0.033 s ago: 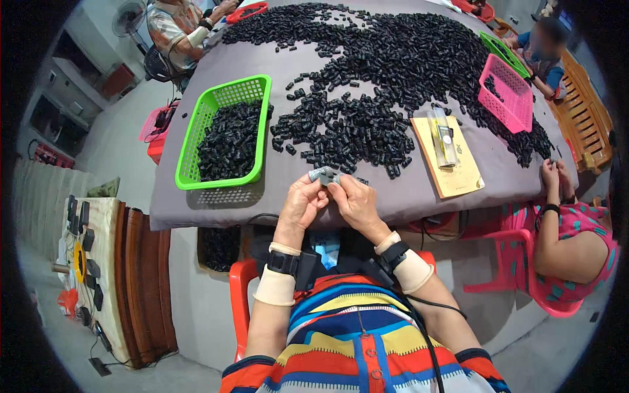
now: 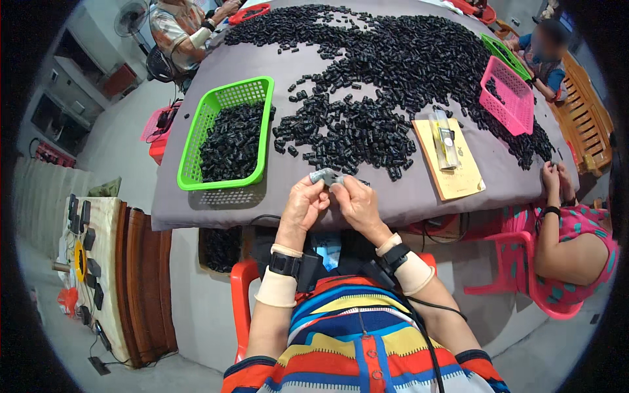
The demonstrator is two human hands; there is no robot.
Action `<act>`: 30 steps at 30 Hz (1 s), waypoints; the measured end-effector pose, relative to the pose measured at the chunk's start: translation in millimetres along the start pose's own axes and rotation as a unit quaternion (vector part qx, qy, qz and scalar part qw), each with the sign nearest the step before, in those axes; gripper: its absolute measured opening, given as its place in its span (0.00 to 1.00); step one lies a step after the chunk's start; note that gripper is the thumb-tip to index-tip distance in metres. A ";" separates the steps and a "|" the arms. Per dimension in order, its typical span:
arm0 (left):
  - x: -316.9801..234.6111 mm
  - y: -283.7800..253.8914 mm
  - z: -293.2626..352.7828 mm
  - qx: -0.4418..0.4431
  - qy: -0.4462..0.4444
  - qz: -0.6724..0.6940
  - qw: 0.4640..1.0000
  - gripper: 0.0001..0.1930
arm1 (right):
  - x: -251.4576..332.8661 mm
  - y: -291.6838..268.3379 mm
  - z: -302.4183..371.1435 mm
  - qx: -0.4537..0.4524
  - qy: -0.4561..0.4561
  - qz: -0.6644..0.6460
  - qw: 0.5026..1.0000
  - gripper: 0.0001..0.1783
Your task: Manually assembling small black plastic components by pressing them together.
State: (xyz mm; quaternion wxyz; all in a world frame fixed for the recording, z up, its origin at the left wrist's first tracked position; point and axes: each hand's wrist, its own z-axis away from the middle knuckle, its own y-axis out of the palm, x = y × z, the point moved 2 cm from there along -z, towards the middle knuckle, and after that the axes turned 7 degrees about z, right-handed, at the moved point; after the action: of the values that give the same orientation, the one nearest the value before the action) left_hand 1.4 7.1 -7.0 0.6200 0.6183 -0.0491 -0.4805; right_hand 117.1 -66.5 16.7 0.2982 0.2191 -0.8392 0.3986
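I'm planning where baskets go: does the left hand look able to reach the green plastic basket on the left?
Probably yes: the green plastic basket stands just beyond and left of the left hand, and only grey tablecloth shows between them.

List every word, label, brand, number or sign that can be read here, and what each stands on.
No text is legible enough to quote.
Yellow booklet: faint marks on its cover, too small to read.
Clear case lying on the booklet: a small label-like patch, unreadable.
Black pieces heaped on the table: no readable markings.
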 end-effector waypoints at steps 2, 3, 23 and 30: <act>-4.5 -1.9 2.6 -0.010 0.030 -0.062 0.998 0.08 | -4.5 -1.3 2.2 -0.003 0.054 -0.031 0.998 0.14; -9.6 5.4 8.2 -0.025 0.051 -0.101 0.993 0.09 | -4.5 -2.2 0.5 -0.005 0.053 -0.032 0.998 0.14; -10.7 36.2 -16.1 0.053 0.269 -0.680 0.680 0.09 | -19.2 -4.9 -0.7 -0.030 0.134 -0.144 0.980 0.20; -4.5 32.7 -25.4 0.060 0.307 -0.744 0.591 0.09 | -11.9 -8.0 -1.9 -0.016 0.142 -0.162 0.976 0.21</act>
State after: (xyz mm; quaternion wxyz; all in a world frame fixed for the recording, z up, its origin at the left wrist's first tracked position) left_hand 33.1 20.9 16.2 -0.0129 0.5862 0.5927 -0.5522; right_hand 131.1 -68.1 13.9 0.4782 0.2885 -0.7481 0.3585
